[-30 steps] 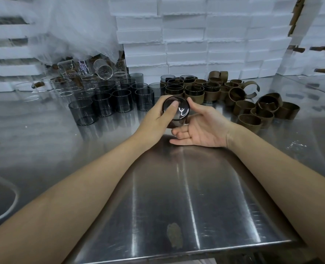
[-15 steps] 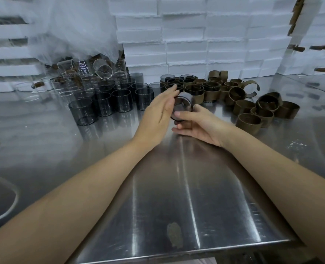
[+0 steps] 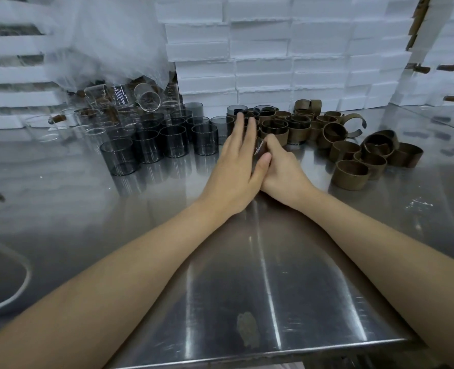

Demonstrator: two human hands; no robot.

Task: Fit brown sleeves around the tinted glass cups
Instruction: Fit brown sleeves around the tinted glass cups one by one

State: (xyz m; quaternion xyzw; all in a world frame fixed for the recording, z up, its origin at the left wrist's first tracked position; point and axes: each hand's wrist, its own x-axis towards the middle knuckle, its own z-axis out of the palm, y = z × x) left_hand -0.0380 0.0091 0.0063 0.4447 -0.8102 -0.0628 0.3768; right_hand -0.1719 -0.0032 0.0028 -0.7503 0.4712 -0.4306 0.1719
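Observation:
A tinted glass cup [image 3: 259,148] sits between my two hands at the table's middle, almost fully hidden; only a sliver of its rim shows. My left hand [image 3: 236,166] lies flat against it with straight fingers pressing. My right hand [image 3: 281,169] curls round the cup from the right, knuckles up. Whether a sleeve is on this cup is hidden. Several bare tinted cups [image 3: 172,141] stand to the left. Loose brown sleeves [image 3: 349,174] lie in a heap to the right. Sleeved cups [image 3: 273,130] stand just behind my hands.
Clear glass cups [image 3: 146,97] are piled at the back left under a plastic bag [image 3: 108,41]. White foam boxes [image 3: 273,49] are stacked like a wall behind. The steel table [image 3: 247,262] has its front edge [image 3: 247,352] close to me.
The cup has gone from facing me, held up between both hands, to lying low between them. My left hand flattened over it and my right hand turned knuckles up.

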